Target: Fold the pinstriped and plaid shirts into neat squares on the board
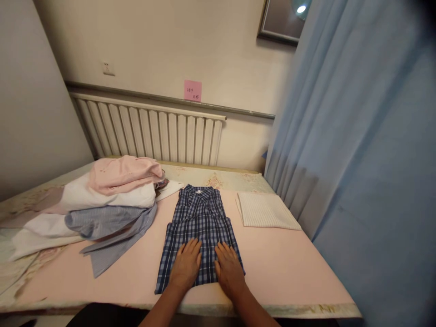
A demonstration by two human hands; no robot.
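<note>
A dark blue plaid shirt (197,213) lies partly folded in front of me, its collar toward the wall and its sides tucked in. Both palms rest on its lower part. My left hand (186,265) lies flat near the left side with fingers pointing away from me. On the right side, my right hand (229,268) is also spread flat on the cloth. Neither hand grasps anything. Under the shirt is a pink sheet (282,268).
A loose heap of clothes (112,195), pink, white and blue-grey, sits at the left. A folded cream striped cloth (267,211) lies at the right. Behind the bed stand a radiator (153,129) and a wall; a blue curtain (340,136) hangs along the right.
</note>
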